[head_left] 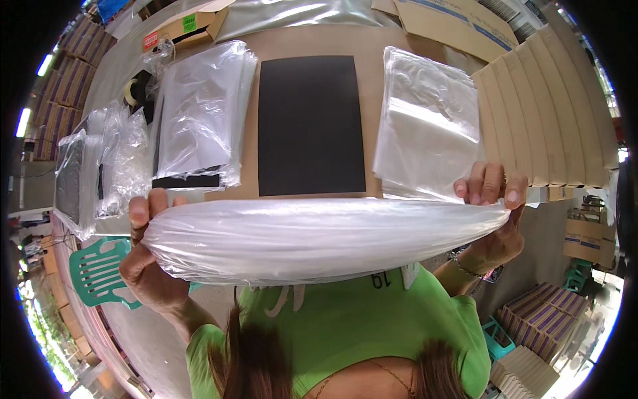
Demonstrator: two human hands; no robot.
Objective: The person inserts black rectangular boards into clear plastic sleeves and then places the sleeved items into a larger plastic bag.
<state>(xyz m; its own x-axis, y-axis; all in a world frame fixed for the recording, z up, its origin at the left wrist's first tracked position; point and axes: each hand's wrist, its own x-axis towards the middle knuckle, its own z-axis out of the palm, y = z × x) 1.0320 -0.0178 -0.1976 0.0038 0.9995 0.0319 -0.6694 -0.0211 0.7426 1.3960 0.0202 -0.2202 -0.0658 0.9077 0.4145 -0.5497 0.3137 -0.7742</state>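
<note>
A bundle of clear plastic sheeting (319, 241), perhaps bags, stretches across in front of my chest, gathered into long creases. My left hand (154, 278) is closed on its left end, thumb below and fingers above. At the narrower right end, my right hand (502, 243) pinches the plastic between its fingertips and thumb. Just beyond the bundle, a flat black rectangular sheet (312, 126) lies on the brown table. Left of that sheet is a pile of clear plastic bags (203, 113), with a black strip showing at its near edge. Another pile of clear bags (428, 126) lies to the right.
Crumpled plastic packs (126, 159) and a tape roll (131, 92) lie at the table's left. An open cardboard box (189, 26) stands at the far left. Folded cardboard (541, 113) lines the right side, with a carton (458, 23) behind. A green chair (100, 272) is at left.
</note>
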